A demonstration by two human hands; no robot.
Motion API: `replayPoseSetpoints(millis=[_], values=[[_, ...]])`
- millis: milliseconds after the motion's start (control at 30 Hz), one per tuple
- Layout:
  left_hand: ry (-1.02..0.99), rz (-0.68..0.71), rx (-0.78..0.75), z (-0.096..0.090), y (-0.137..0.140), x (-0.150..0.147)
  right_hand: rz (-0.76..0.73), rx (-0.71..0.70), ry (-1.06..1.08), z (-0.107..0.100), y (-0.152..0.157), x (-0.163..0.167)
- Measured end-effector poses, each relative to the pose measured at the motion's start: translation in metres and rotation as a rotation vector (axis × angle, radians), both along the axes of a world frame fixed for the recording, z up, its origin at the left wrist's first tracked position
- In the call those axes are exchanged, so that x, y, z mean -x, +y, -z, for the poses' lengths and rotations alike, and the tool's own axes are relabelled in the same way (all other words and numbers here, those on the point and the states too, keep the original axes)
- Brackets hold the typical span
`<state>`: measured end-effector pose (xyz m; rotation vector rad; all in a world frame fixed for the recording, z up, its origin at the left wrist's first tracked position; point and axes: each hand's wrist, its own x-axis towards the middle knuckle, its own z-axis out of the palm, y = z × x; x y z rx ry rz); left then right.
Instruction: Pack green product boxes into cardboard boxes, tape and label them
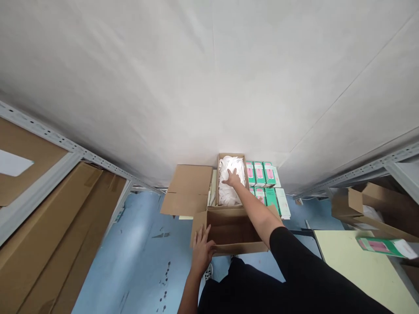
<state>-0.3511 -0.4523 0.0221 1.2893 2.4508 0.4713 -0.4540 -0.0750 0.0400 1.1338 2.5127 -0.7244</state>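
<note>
My right hand [231, 178] reaches into a narrow cardboard box [246, 174] against the wall, its fingers spread over white, crumpled, soft-looking pieces [229, 196]. Whether its fingertips pinch any of them I cannot tell, but no piece is lifted. Closer to me stands an open cardboard carton [232, 249]; the part of its inside that shows holds nothing. On that carton's left corner and flap lies my left hand [202, 248], fingers apart. Right of the white pieces, green-and-pink printed boxes [259, 173] stand in two rows, partly hidden by my right forearm.
A flat cardboard flap [188, 187] spreads out to the left. Metal shelving [75, 152] with large cartons [59, 235] runs along the left side. At right, a pale yellow tabletop [350, 266] bears a green-and-pink box [382, 247], near an open carton [369, 200]. The floor [137, 253] is blue.
</note>
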Motion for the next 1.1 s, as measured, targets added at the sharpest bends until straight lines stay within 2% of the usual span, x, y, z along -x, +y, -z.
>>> replayPoseSetpoints(millis=[133, 233, 500, 700, 833, 933, 1000, 1100], values=[[-0.009, -0.001, 0.014, -0.002, 0.000, -0.001, -0.027, -0.069, -0.009, 0.017, 0.002, 0.012], [-0.017, 0.009, 0.020, -0.004, -0.001, 0.003, -0.052, -0.097, 0.034, 0.017, -0.001, 0.010], [0.009, 0.046, -0.062, -0.005, -0.011, 0.013, -0.028, -0.215, 0.142, -0.018, -0.012, -0.025], [0.021, 0.057, -0.125, -0.018, -0.034, 0.021, 0.037, -0.296, 0.234, -0.048, -0.038, -0.058], [0.026, 0.055, -0.151, -0.023, -0.052, 0.025, 0.088, -0.357, 0.417, -0.073, -0.065, -0.081], [0.022, 0.073, -0.184, -0.023, -0.063, 0.026, 0.086, -0.396, 0.573, -0.089, -0.097, -0.106], [0.019, 0.088, -0.210, -0.022, -0.070, 0.025, 0.046, -0.400, 0.648, -0.094, -0.125, -0.129], [0.006, 0.106, -0.246, -0.019, -0.077, 0.020, -0.004, -0.382, 0.674, -0.090, -0.171, -0.170]])
